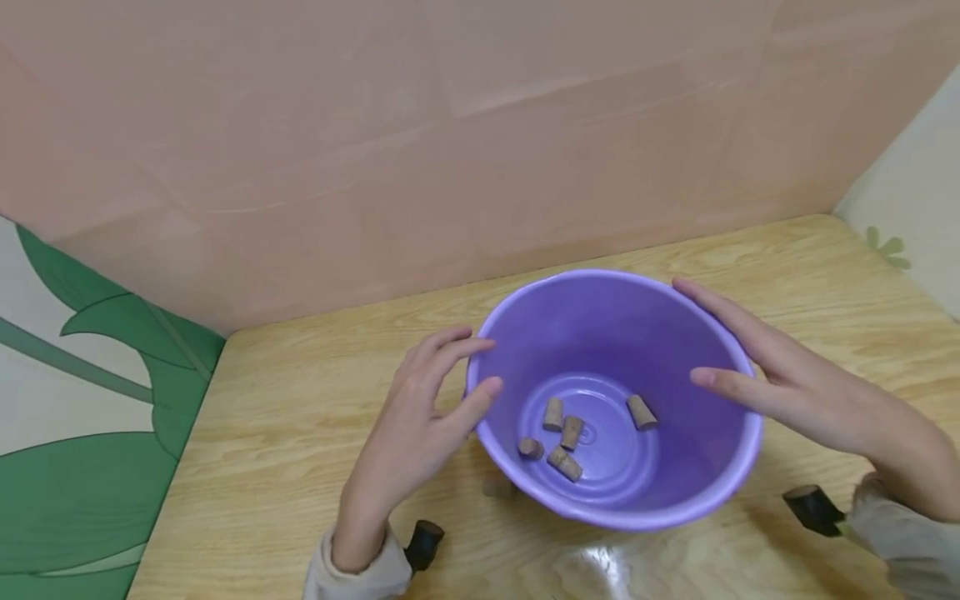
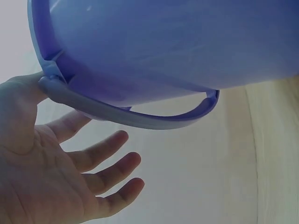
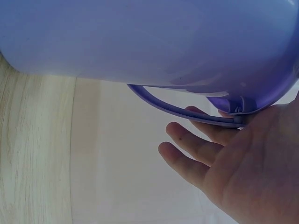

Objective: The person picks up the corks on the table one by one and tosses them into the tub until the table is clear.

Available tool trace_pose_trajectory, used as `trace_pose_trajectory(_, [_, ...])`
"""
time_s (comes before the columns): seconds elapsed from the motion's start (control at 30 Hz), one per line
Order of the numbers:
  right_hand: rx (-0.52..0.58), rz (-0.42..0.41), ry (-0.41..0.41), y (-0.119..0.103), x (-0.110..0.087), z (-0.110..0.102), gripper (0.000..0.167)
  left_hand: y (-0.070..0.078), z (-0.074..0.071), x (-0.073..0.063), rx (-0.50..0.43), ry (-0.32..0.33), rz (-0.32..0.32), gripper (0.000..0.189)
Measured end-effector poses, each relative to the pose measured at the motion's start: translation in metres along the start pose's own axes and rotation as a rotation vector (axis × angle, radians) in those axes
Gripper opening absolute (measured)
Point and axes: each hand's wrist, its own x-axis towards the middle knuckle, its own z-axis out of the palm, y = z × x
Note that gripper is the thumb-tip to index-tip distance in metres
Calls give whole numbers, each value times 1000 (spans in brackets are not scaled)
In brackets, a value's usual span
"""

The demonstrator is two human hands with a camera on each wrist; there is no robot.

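Observation:
A purple plastic bucket (image 1: 637, 333) stands on the table, its mouth facing the head camera. Inside, on its floor, lie several tapered corks (image 1: 572, 433). My left hand (image 1: 408, 417) is at the left rim, thumb and index fingertip at the edge; in the left wrist view the other fingers spread apart below the handle (image 2: 135, 120). At the right rim is my right hand (image 1: 795, 383), its thumb over the inside and a finger along the outside. In the right wrist view its fingers (image 3: 187, 163) stretch loosely beneath the handle. Neither palm closes round the bucket.
Another cork (image 1: 498, 486) lies on the wooden table (image 1: 300, 400), partly hidden by the bucket's left side. Behind the table hangs a pinkish cloth (image 1: 450, 167). A wall with green leaf pictures (image 1: 90, 483) is at the left, a pale wall (image 1: 922, 192) at the right.

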Motion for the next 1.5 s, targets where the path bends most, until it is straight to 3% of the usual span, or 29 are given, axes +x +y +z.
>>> trace_pose_trajectory(0.5, [-1,0,0,-2,0,0,83,-12,-5,-9,-29,122,85,37])
trace_pose_trajectory(0.93, [-7,1,-1,-3,1,0,83,-32,-4,-17,53,163,131,34])
trace_pose_trajectory(1.5, [-10,-3,4,-3,0,1,83,-63,11,-36,77,123,45,35])
